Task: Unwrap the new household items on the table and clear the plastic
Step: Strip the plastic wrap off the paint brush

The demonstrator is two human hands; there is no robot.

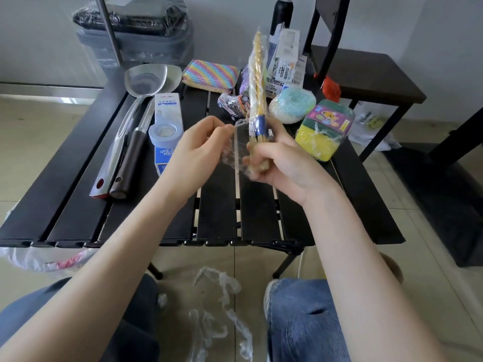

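Two hands are working above the black slatted table (217, 205). Right hand (277, 163) is gripping the low end of a bundle of chopsticks (257, 82), fingers curled round the pale wooden ends, and the bundle's long axis is running nearly upright, tips pointing up and slightly away, blue band near the grip. Left hand (201, 145) is pinching a flap of clear plastic wrap (235, 150) just left of the chopsticks, the film stretching crinkled and glossy between both hands. Left of the chopsticks, a shiny steel spatula (130, 111) and a dark-handled utensil (133, 155) are lying side by side, with a tape dispenser pack (167, 126) beside them. Right of the chopsticks, a fluffy round scrubber (292, 105) and wrapped yellow-green sponges (324, 129) are sitting. Behind them a rainbow-striped sponge (209, 77) is resting. Below, crumpled plastic strips (222, 304) are lying on the pale tiled floor (366, 231), between the person's knees.
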